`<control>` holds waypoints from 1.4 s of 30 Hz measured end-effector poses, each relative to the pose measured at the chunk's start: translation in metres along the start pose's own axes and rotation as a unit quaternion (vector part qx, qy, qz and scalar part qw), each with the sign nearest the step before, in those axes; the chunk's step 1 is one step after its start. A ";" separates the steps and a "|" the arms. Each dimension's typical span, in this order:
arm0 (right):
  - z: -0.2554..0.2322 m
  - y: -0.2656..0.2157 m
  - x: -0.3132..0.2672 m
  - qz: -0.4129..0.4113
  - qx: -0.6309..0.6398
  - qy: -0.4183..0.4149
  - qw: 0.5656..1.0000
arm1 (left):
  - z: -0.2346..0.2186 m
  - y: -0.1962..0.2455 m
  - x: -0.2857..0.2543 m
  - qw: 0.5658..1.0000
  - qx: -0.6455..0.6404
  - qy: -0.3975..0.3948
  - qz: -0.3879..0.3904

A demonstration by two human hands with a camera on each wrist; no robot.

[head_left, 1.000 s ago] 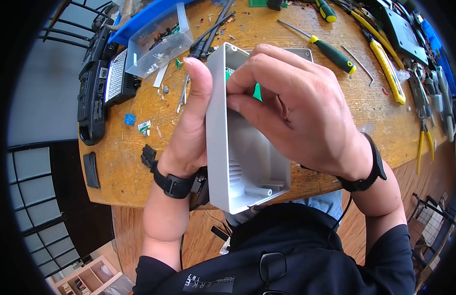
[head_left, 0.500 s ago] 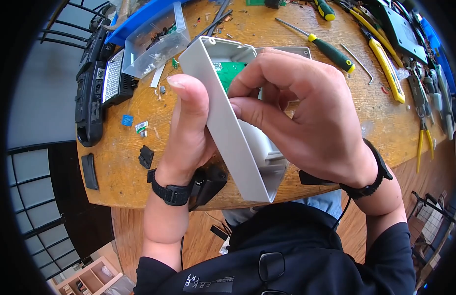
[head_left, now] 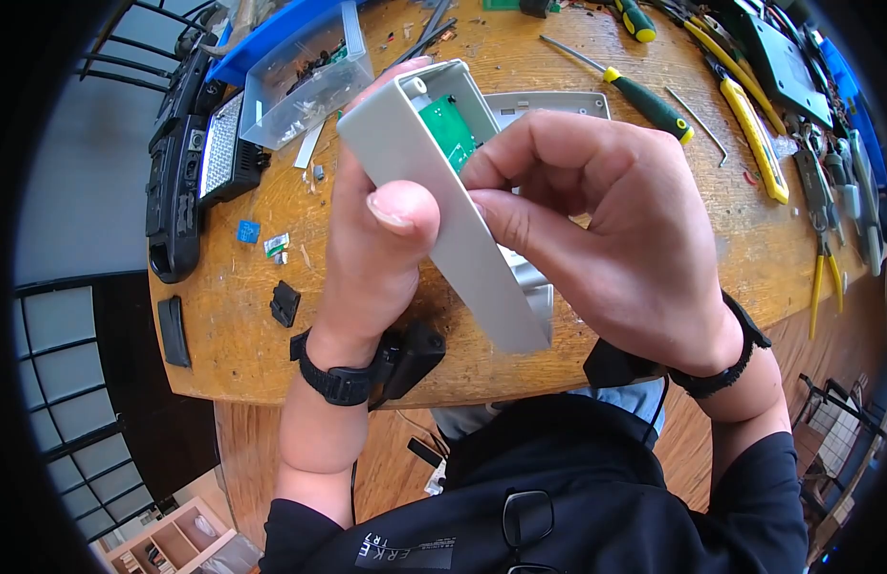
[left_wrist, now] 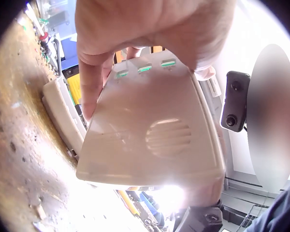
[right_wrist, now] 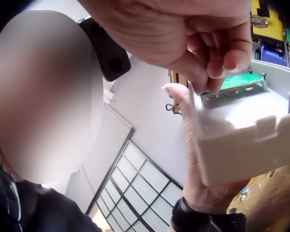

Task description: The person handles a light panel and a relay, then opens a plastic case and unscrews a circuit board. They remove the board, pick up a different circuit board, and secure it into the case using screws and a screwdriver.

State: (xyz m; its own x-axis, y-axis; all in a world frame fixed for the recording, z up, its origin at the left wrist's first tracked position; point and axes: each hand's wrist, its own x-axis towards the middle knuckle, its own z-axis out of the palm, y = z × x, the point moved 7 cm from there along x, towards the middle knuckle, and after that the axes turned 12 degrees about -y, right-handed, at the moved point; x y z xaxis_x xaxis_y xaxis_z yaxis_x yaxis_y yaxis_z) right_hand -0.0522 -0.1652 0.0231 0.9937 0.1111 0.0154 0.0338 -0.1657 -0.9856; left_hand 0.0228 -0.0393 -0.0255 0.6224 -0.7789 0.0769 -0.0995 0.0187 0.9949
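Observation:
My left hand [head_left: 372, 258] grips a pale grey plastic housing [head_left: 462, 249] from its outer side, thumb along the wall, holding it tilted above the bench. In the left wrist view, the housing's outer face [left_wrist: 135, 116] shows round vent slots and three small windows with green behind them. Inside the open shell sits a green circuit board [head_left: 448, 132]. My right hand [head_left: 625, 210] reaches over the rim with curled fingers. In the right wrist view, its thumb and fingertips pinch at the near end of the board [right_wrist: 241, 81], partly hiding it.
Behind the hands lies another grey casing part [head_left: 558, 102]. A green-handled screwdriver [head_left: 644, 103], a yellow utility knife [head_left: 754, 139] and yellow-handled pliers [head_left: 826, 268] are on the right. At left are a clear plastic bin [head_left: 290, 100], a black device [head_left: 175, 182] and small scraps.
The housing has turned and tipped, its lower end swinging up and rightward, so more of its outer wall shows. The left thumb has moved lower on it. The right fingers stay inside the rim.

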 end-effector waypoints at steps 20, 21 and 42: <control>0.002 -0.030 -0.006 -0.324 -0.243 0.091 0.910 | 0.028 0.015 -0.010 0.985 -0.113 -0.056 -0.121; 0.002 -0.031 -0.007 -0.343 -0.252 0.096 0.900 | 0.031 0.016 -0.012 0.985 -0.108 -0.056 -0.126; -0.003 -0.021 -0.001 -0.226 -0.140 0.048 0.963 | 0.026 0.006 -0.005 0.953 -0.295 -0.053 -0.050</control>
State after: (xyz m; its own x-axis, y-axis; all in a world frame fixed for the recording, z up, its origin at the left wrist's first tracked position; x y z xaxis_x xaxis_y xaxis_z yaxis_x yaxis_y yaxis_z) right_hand -0.0538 -0.1644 0.0439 0.8759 0.1455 0.4600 0.4788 -0.3801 -0.7914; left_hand -0.0006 -0.0514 -0.0220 0.5210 -0.8535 0.0041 0.4293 0.2662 0.8631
